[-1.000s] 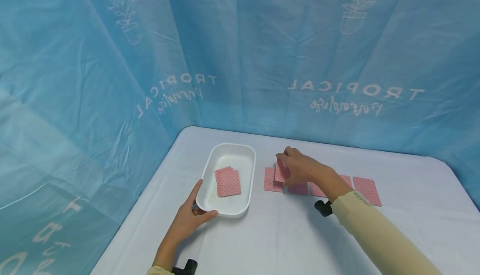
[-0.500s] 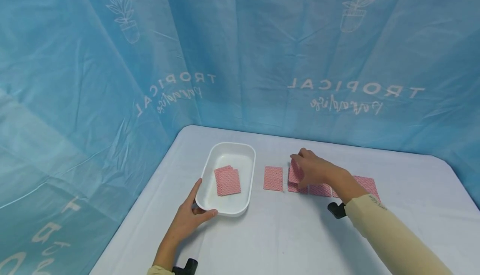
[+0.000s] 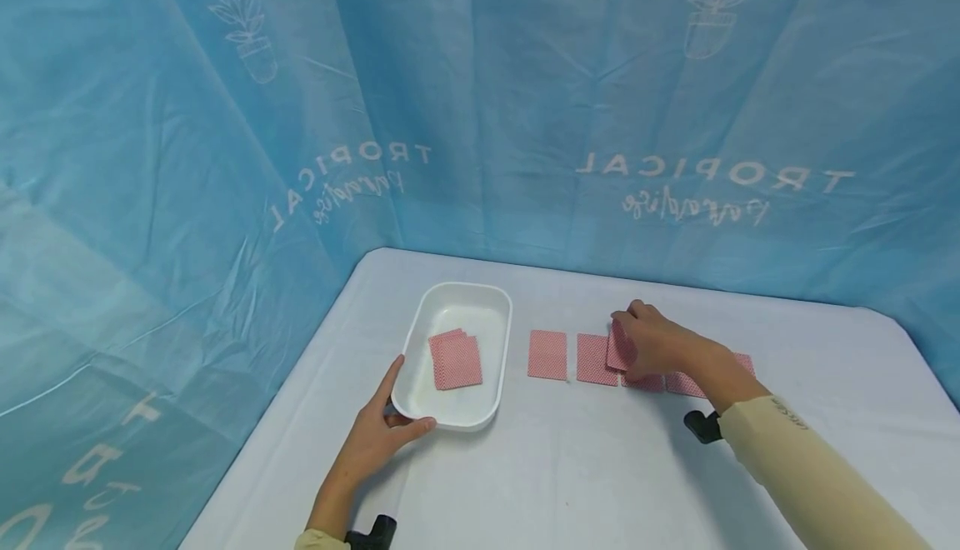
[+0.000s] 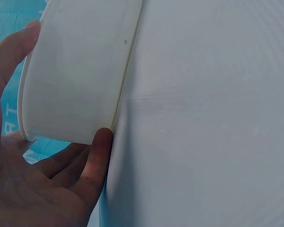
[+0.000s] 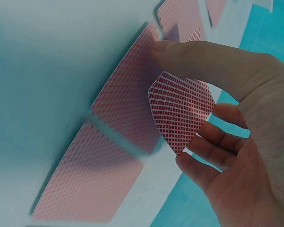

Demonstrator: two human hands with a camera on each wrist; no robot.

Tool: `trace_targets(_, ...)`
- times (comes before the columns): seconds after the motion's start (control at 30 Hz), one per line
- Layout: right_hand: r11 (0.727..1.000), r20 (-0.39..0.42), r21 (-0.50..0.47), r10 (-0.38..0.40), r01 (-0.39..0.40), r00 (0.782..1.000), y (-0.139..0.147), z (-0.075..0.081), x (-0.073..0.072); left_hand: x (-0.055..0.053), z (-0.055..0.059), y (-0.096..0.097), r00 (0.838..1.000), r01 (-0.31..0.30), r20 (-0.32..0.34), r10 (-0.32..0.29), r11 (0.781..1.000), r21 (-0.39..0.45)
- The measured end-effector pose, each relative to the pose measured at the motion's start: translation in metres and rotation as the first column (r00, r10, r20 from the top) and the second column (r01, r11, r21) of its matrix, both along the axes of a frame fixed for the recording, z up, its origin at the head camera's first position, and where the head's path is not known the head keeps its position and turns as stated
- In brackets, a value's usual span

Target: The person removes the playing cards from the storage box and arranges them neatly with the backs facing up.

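My left hand (image 3: 375, 433) holds the near left corner of a white tray (image 3: 467, 310), with the thumb on its rim. In the left wrist view, the fingers rest along the outer wall of the tray (image 4: 75, 71). Several red-patterned playing cards (image 3: 459, 363) lie face down and overlapping inside it. Right of the tray, my right hand (image 3: 658, 345) pinches one playing card (image 5: 180, 113) between thumb and fingers, above a row of cards. The held card is bent. The row has a card (image 3: 547, 355) at its left end; the hand and forearm partly cover its right part.
A white cloth-covered table (image 3: 510, 492) lies beneath everything. Blue curtains (image 3: 525, 100) with white lettering hang close behind and to the left. Black wrist mounts (image 3: 703, 427) sit under both forearms.
My right hand has moved rightward along the row with a card in its fingers, uncovering cards on the left. The left hand and tray have hardly moved.
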State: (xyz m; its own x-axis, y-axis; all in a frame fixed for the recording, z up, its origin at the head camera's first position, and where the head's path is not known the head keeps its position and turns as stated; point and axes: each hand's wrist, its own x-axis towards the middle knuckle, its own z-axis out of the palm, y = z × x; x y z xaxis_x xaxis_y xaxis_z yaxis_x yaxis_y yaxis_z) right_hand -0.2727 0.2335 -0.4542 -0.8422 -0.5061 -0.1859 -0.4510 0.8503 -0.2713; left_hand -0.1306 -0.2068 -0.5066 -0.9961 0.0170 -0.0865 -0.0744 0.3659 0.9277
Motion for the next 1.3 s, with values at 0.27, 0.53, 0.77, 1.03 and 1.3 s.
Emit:
trace_targets(0.27,0.998,0.02,-0.017,-0.058,0.058,0.998,0.025,-0.001,0.007,-0.001,0.001,-0.001,1.0,-0.003,0.007,0.003,1.0,0.004)
trace_targets(0.53,0.997,0.028,-0.01,-0.08,0.08,0.996,0.043,-0.004,0.009,0.007,0.003,0.002,0.999,-0.025,0.035,0.024,0.999,0.034)
trace_targets(0.77,0.996,0.011,-0.029,-0.083,0.084,0.996,0.06,0.001,0.01,0.0,-0.001,-0.001,1.0,-0.001,0.022,0.0,0.999,0.05)
trace_targets(1.03,0.99,0.025,-0.019,-0.138,0.139,0.99,0.078,0.003,0.014,-0.001,-0.001,-0.001,1.0,0.01,0.002,-0.01,0.999,0.037)
trace_targets(1.3,0.986,0.05,-0.002,-0.165,0.166,0.985,0.091,0.001,0.018,-0.001,-0.004,-0.003,1.0,-0.005,0.006,0.005,1.0,0.008)
